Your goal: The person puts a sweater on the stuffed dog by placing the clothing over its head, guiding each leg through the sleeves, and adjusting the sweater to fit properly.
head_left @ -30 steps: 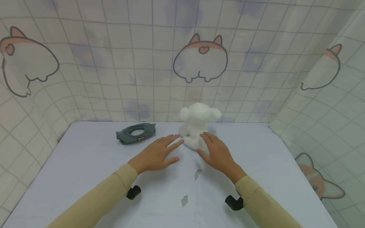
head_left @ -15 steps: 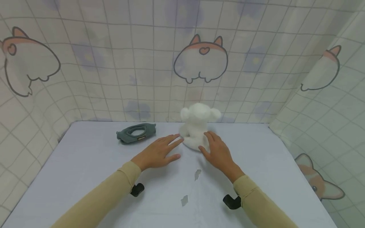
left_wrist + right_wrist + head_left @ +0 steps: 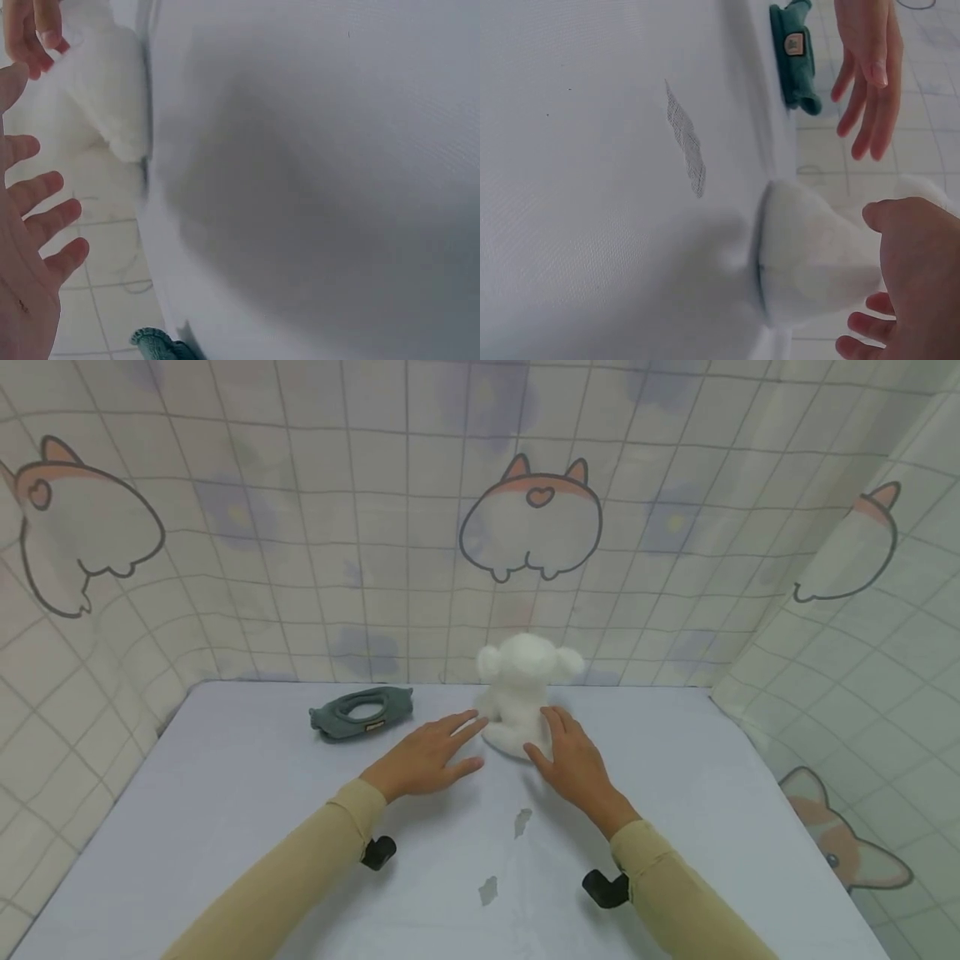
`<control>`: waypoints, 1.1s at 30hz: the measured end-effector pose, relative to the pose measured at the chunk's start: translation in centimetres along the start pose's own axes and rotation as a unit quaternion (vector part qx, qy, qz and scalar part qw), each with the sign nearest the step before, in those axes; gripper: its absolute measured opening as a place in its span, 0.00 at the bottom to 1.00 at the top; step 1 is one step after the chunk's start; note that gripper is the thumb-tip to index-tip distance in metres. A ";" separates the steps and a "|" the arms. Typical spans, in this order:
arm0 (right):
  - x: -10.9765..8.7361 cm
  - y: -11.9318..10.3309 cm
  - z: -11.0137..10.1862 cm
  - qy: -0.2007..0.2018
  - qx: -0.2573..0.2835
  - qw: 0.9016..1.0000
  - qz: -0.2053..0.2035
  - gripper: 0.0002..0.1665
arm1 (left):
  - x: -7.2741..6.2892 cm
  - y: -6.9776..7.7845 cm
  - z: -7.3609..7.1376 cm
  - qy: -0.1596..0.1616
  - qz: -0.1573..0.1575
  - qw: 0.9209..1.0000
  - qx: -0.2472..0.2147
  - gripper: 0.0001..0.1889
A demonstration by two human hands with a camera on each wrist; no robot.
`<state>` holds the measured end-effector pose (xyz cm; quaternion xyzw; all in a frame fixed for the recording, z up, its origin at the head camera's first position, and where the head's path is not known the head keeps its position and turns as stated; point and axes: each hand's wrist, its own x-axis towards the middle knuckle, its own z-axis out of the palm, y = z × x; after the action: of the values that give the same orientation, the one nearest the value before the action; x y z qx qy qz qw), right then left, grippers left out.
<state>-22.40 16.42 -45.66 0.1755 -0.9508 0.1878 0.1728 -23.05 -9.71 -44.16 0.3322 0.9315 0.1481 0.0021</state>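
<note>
A white plush toy point(image 3: 522, 672) with round ears sits upright near the table's back edge. My right hand point(image 3: 577, 764) is at its right front, fingers loosely bent beside its body; whether they touch it I cannot tell. In the right wrist view the toy's white base point(image 3: 810, 262) lies just past the thumb. To the toy's left front, my left hand point(image 3: 426, 756) is spread with fingers straight, its tips close to the toy's base. Nothing is held in the left palm point(image 3: 26, 255) in the left wrist view.
A grey-green fabric ring-shaped piece point(image 3: 341, 718) with a small label lies left of the toy at the back. The white table point(image 3: 225, 793) has two small grey patches point(image 3: 489, 891) near its middle. A checked curtain point(image 3: 390, 527) with cartoon corgis hangs behind and on both sides.
My left hand has shifted slightly right and forward, toward the toy. My right hand has moved a little forward along the toy's right side. The toy and the fabric piece stay put.
</note>
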 end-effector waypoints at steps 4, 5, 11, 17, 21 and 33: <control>0.3 0.1 0.4 0.001 0.015 1.000 0.009 0.39 | 0.4 -0.1 0.3 -0.015 -0.018 0.999 -0.029 0.35; 0.3 0.1 0.5 -0.003 0.019 1.000 0.014 0.40 | 0.5 -0.1 0.4 -0.019 -0.024 0.999 -0.041 0.35; 0.8 -0.2 0.9 -0.018 0.038 0.998 0.039 0.40 | 1.3 0.1 1.3 -0.042 -0.057 0.982 -0.173 0.36; 1.3 -0.5 1.2 -0.014 0.033 0.998 0.059 0.41 | 1.9 0.5 1.8 -0.046 -0.069 0.967 -0.241 0.37; 1.7 -0.6 1.4 -0.021 0.036 0.996 0.078 0.43 | 2.2 0.6 2.1 -0.043 -0.080 0.963 -0.253 0.37; 2.9 -0.7 2.5 -0.031 0.044 0.988 0.148 0.47 | 2.9 0.4 3.2 -0.025 -0.117 0.933 -0.340 0.30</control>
<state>-25.31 13.96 -46.50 0.0463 -0.9619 0.2477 0.1059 -24.71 -6.79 -46.86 0.2040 0.8574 0.4461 0.1558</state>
